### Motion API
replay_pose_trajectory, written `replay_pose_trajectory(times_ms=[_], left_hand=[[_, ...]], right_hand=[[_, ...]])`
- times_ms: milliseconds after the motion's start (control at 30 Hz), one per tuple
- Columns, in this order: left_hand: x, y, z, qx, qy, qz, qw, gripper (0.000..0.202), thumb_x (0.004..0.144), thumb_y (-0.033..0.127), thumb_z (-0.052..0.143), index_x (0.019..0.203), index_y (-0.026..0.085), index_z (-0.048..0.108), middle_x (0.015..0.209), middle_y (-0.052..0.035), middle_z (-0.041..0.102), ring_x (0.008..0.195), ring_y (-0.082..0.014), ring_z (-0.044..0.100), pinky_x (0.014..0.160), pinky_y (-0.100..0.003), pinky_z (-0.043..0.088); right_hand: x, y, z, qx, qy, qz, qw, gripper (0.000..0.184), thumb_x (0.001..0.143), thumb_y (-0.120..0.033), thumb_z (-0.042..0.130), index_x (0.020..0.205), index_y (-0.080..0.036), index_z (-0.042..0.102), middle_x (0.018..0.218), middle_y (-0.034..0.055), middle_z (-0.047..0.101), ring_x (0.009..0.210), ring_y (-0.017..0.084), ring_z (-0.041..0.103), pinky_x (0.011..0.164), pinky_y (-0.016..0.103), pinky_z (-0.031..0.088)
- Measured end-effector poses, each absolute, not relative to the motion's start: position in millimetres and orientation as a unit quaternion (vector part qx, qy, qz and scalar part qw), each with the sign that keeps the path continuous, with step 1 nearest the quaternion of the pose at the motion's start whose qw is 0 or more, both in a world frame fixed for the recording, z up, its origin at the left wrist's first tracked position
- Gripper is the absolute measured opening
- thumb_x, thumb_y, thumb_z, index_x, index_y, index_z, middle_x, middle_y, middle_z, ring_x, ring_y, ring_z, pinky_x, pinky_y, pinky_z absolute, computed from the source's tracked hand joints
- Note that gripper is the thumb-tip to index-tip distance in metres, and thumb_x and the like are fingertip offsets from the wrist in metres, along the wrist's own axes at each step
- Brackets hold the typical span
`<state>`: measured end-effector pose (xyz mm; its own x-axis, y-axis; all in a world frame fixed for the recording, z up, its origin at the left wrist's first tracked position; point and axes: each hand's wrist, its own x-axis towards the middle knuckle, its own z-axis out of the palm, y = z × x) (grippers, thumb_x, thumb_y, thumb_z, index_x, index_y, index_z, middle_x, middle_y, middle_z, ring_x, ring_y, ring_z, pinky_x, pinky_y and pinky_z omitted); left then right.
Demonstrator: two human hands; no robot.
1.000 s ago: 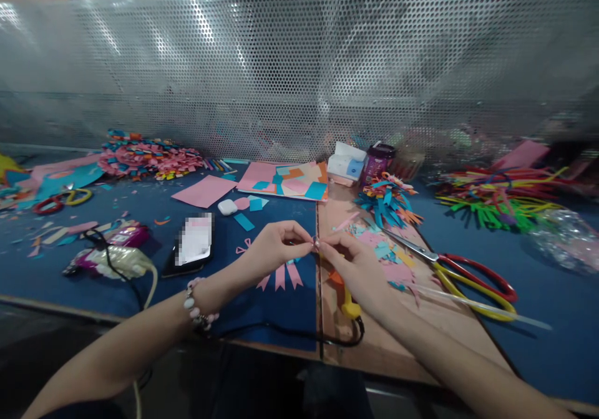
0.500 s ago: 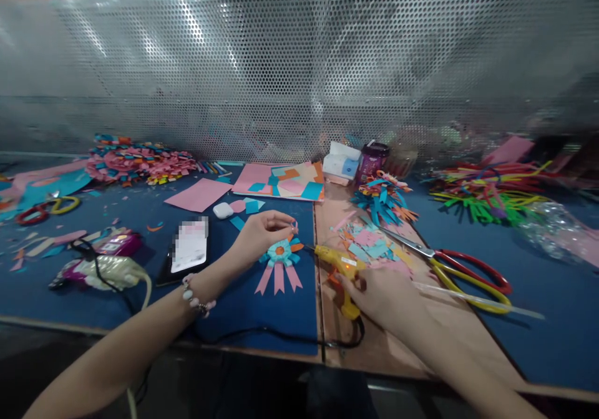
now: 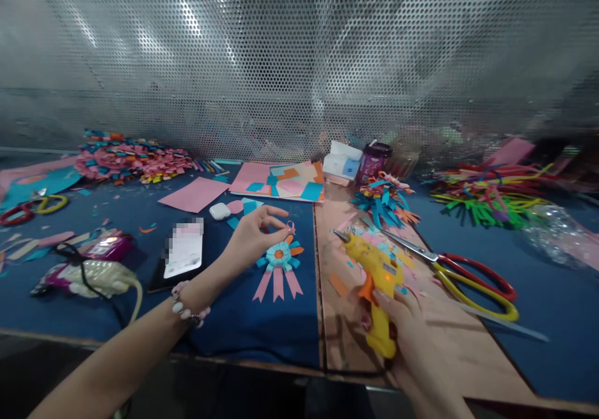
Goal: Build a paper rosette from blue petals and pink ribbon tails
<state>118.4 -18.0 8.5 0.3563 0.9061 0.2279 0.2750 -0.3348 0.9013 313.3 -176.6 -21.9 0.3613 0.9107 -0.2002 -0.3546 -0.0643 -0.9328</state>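
Note:
My right hand [image 3: 407, 325] is wrapped round a yellow hot glue gun [image 3: 381, 275] with an orange trigger, lifted above the wooden strip. Its dark nozzle points up and left, apart from the rosette. With thumb and forefinger, my left hand [image 3: 257, 232] pinches a small pink paper loop [image 3: 291, 226] at the top edge of the paper rosette [image 3: 281, 254]. The rosette has a light-blue ring with an orange centre, orange and blue loops and three pink tails. It lies flat on the blue mat [image 3: 243, 325].
Large scissors [image 3: 449, 266] and paper scraps [image 3: 407, 260] lie to the right. A phone [image 3: 182, 257], a white earbud case [image 3: 219, 211] and a pink sheet [image 3: 191, 194] are left of the rosette. A perforated metal screen [image 3: 276, 76] stands behind. The gun's cord [image 3: 262, 351] runs along the front edge.
The glue gun has moved right and toward me, its nozzle now away from the rosette. My left hand has stayed by the rosette's top edge.

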Motion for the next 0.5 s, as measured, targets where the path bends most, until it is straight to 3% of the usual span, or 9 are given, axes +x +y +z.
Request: replay_pose_trajectory(times_ms=[100,200,300,400,500], left_hand=[[118.5,-22.1,10.6,0.717,0.412,0.391,0.404,0.030,0.075,0.031,0.069,0.100,0.018,0.061,0.077,-0.0022,0.072,0.072,-0.0156,0.061,0.065,-0.029,0.042],[118.1,-26.3,12.4,0.721,0.419,0.387,0.395,0.027,0.074,0.031,0.069,0.097,0.018,0.062,0.080,-0.0025,0.072,0.075,-0.0157,0.061,0.069,-0.030,0.042],[118.7,-30.3,13.9,0.725,0.422,0.372,0.397,0.026,0.075,0.029,0.067,0.098,0.019,0.061,0.074,-0.0012,0.071,0.072,-0.0156,0.061,0.071,-0.031,0.042],[120.5,-34.9,14.5,0.725,0.419,0.355,0.415,0.026,0.075,0.027,0.067,0.099,0.019,0.060,0.072,-0.0007,0.069,0.074,-0.0170,0.063,0.072,-0.032,0.042],[122.7,-40.3,13.3,0.723,0.412,0.347,0.433,0.026,0.074,0.025,0.067,0.098,0.019,0.061,0.074,-0.0016,0.069,0.077,-0.0191,0.065,0.072,-0.032,0.043]], right_hand=[[304.4,-173.6,-25.3,-0.468,-0.226,0.580,0.628,0.028,0.070,-0.044,0.068,0.072,-0.020,0.054,0.047,-0.0061,0.046,0.042,0.009,0.040,0.041,0.020,0.031],[299.7,-174.9,-35.2,-0.519,-0.244,0.532,0.622,0.031,0.071,-0.048,0.068,0.073,-0.019,0.058,0.048,-0.0044,0.049,0.044,0.010,0.045,0.044,0.022,0.034],[293.5,-183.8,-45.0,-0.585,-0.263,0.464,0.611,0.039,0.071,-0.052,0.069,0.059,-0.018,0.056,0.046,-0.0020,0.051,0.045,0.012,0.049,0.046,0.023,0.037],[286.0,-193.1,-50.3,-0.598,-0.254,0.478,0.591,0.047,0.071,-0.056,0.068,0.048,-0.018,0.050,0.043,-0.0007,0.050,0.043,0.012,0.048,0.045,0.024,0.036],[282.7,-196.0,-54.0,-0.616,-0.242,0.463,0.589,0.047,0.066,-0.058,0.070,0.050,-0.018,0.052,0.044,-0.0003,0.051,0.044,0.013,0.049,0.046,0.025,0.038]])
